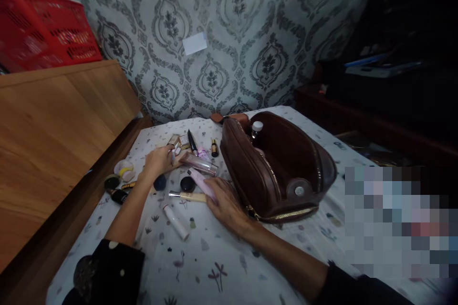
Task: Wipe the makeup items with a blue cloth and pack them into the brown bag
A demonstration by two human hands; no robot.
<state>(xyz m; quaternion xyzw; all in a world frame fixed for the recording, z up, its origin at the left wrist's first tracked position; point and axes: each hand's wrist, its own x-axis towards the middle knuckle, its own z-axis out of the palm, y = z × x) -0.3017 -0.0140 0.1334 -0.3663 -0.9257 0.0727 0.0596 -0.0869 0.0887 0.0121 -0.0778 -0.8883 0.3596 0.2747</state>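
My left hand (160, 159) rests on the patterned sheet (222, 267), fingers curled round a small item beside a silvery tube (199, 163). My right hand (223, 200) lies against the open brown leather pouch (279, 171) and closes on a pale pink tube (201, 182). Inside the pouch stand a white-capped bottle (256, 129) and a round white lid (299, 191). Between my hands lie a gold-handled stick (186, 196), a black round pot (187, 184) and a dark oval piece (160, 182).
More cosmetics lie scattered: a white tube (176, 221), a black pencil (192, 142), a small amber bottle (214, 148), compacts (123, 169) at the left. A wooden board (53, 143) runs along the left, a red basket (43, 33) above. Dark furniture stands at the right.
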